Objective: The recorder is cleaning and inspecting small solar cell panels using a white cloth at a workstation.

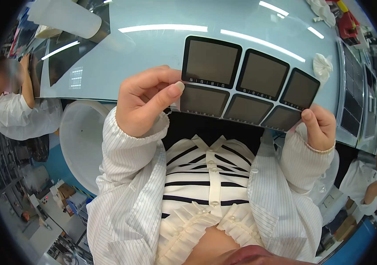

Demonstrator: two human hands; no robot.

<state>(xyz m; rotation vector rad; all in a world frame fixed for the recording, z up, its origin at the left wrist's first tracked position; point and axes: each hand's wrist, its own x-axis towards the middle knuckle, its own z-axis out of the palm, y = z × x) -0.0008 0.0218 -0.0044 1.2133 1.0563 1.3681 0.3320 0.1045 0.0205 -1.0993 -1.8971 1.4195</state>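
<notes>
I hold a thin sheet of several dark grey square panels with black borders, set in two rows, above the near edge of a pale blue glossy table. My left hand pinches the sheet's lower left edge between thumb and forefinger. At the lower right corner, my right hand grips it. Both wrists wear white pinstriped sleeves.
A crumpled white cloth lies on the table right of the sheet, another cloth at the far right. Trays of similar panels line the right side. A white stool stands to my left. One person sits left, another right.
</notes>
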